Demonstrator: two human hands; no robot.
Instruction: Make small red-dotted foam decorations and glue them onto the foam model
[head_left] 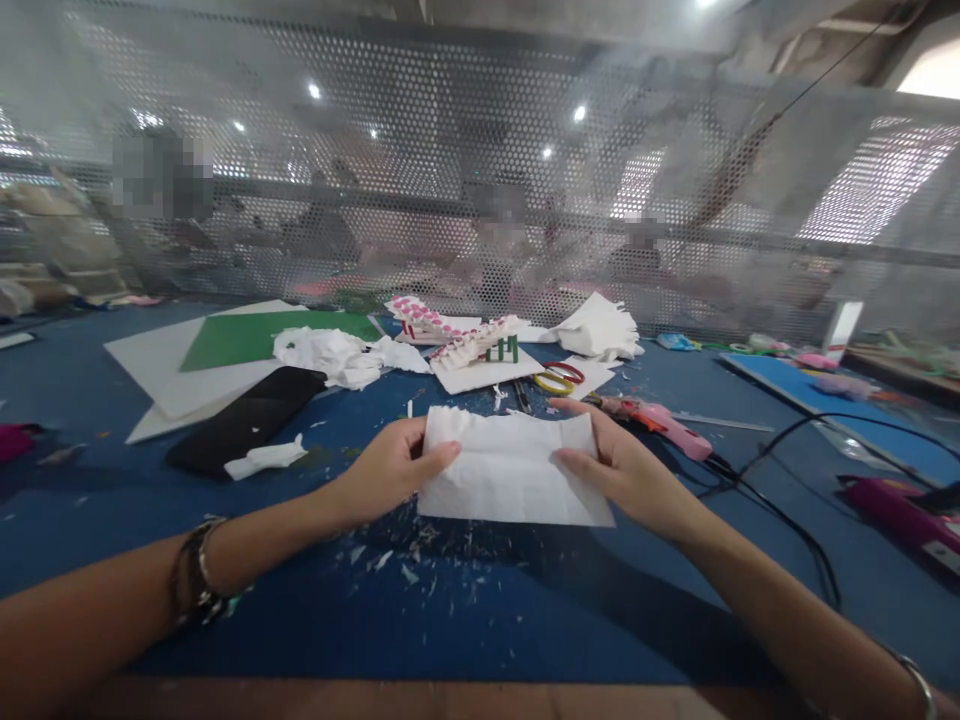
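Observation:
Between both hands a piece of white tissue paper (510,475) is stretched above the blue table, its upper edge ragged and torn. My left hand (397,460) pinches its left side, thumb on the front face. On the right side my right hand (626,465) grips it the same way, thumb in front and fingers behind. Small white paper scraps (409,572) lie scattered on the table below. Just beyond the right hand are a pink glue gun (664,422) and scissors (559,380) with red and yellow handles.
A small model with pink dots and green posts (480,345) stands on a white board at the back. Crumpled tissue (330,352), a black phone (251,415) and green card (247,337) lie left. Black cables (810,540), a purple case (904,520) and a blue board (855,405) are right.

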